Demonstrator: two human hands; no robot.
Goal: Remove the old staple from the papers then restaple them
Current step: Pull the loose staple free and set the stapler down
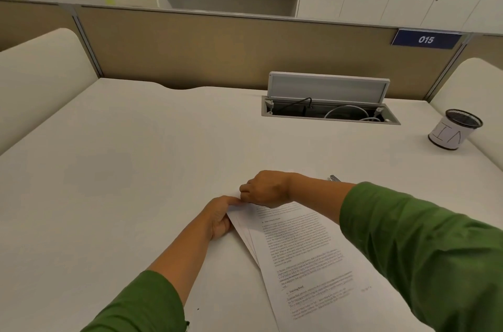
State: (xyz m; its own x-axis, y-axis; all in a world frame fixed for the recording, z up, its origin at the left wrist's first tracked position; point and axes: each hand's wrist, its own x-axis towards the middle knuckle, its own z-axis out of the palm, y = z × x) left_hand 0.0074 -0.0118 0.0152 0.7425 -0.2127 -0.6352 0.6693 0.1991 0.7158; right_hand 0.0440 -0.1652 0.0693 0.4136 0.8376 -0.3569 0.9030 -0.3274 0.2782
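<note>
The top corner of the white printed paper sheets (296, 244) is being pinched by the left hand (219, 218). The right hand (268, 189) is being held just above that corner, fingers curled together. The staple cannot be seen.

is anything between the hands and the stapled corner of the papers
Nothing visible. The left hand and right hand already pinch the top-left corner of the papers; the staple itself is hidden under the fingers.

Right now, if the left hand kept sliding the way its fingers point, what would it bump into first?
The left hand points up and to the right, and its fingers already touch the corner of the papers. Just past that is the right hand, probably the next thing it would bump, though depth is hard to judge.
</note>
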